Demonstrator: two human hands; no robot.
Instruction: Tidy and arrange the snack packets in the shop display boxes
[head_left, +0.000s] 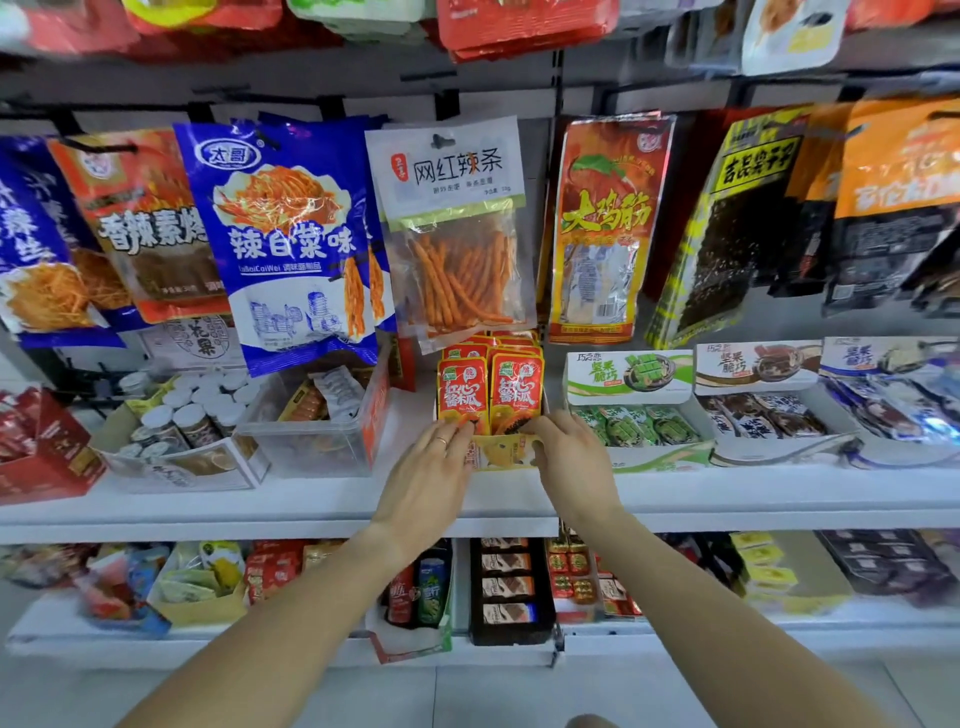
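Left hand (434, 467) and right hand (566, 457) hide yellow box (506, 452) corners, fingertips unclear

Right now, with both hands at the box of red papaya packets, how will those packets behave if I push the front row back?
The red packets look like thin foil pouches, so probably light and somewhat floppy. Standing upright in rows, they would likely lean or topple rather than slide neatly. The yellow box looks like light card and may shift on the shelf unless the left hand and right hand steady it.

Both hands at the yellow display box (506, 453) near the shelf's (311, 501) front edge: left hand (434, 470) and right hand (569, 457) touch the red-orange snack packets (488, 392).
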